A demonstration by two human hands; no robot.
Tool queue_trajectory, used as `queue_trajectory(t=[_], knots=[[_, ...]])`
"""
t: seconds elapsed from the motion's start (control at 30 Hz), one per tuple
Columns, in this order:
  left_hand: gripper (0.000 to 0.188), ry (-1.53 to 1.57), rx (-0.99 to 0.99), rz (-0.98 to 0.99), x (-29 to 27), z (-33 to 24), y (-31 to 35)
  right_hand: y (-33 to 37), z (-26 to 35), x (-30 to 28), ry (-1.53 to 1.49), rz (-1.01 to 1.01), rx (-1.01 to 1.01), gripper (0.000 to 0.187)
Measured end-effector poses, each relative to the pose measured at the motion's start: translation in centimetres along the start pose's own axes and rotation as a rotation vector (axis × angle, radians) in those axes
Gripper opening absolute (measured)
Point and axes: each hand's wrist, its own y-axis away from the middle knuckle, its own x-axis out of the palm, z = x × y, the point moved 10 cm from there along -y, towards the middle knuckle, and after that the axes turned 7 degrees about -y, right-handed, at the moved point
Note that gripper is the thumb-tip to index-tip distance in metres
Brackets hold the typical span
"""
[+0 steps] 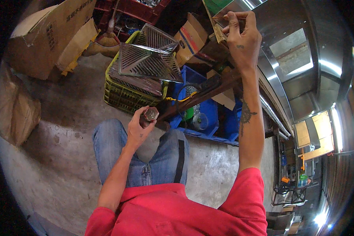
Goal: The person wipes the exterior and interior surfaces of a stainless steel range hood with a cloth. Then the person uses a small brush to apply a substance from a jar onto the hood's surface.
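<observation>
My left hand (137, 130) is wrapped round a small faceted cup or jar (151, 113), whose six-sided open top faces up above my knees. Whatever lies inside the cup is too dim to make out. Raised at the upper right, my right hand (242, 37) pinches a thin brownish stick (219, 17) between thumb and fingers. Its far tip reaches the edge of a wooden board and a metal sheet; contact there I cannot tell.
A yellow crate (134, 98) holds stacked slotted metal panels (147, 59). Beside it, blue bins (208, 131) contain small metal parts and a plastic tub. Cardboard boxes (47, 43) stand at the left, a brush (108, 38) behind. Shiny metal cabinetwork (303, 15) fills the right.
</observation>
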Motion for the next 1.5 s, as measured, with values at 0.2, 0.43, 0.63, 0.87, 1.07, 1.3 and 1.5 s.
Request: queue_trajectory(t=[0.2, 0.43, 0.63, 0.87, 1.07, 1.3, 1.5], knots=[[0.06, -0.022, -0.006, 0.009, 0.1, 0.0, 0.0, 0.0, 0.0, 0.1, 0.018, 0.012, 0.024, 0.02], [0.059, 0.008, -0.009, 0.002, -0.1, -0.3, 0.0, 0.0, 0.2, 0.0, 0.013, -0.001, 0.019, 0.016], [0.06, 0.001, -0.038, 0.027, 0.1, -0.3, 0.0, 0.0, -0.1, -0.1, 0.049, -0.013, -0.05, 0.018], [0.061, -0.027, 0.003, 0.011, 0.2, 0.0, 0.1, 0.0, -0.2, 0.1, 0.04, 0.017, 0.026, 0.022], [0.06, -0.014, -0.011, 0.012, 0.2, 0.0, 0.1, 0.1, -0.4, 0.2, 0.02, 0.017, 0.033, 0.022], [0.06, -0.008, -0.009, 0.014, 0.5, 0.4, 0.2, 0.0, -0.2, 0.2, 0.017, 0.018, 0.032, 0.021], [0.06, -0.048, -0.005, 0.015, 0.3, 0.5, 0.2, 0.1, -0.2, 0.2, -0.006, -0.001, 0.015, 0.017]])
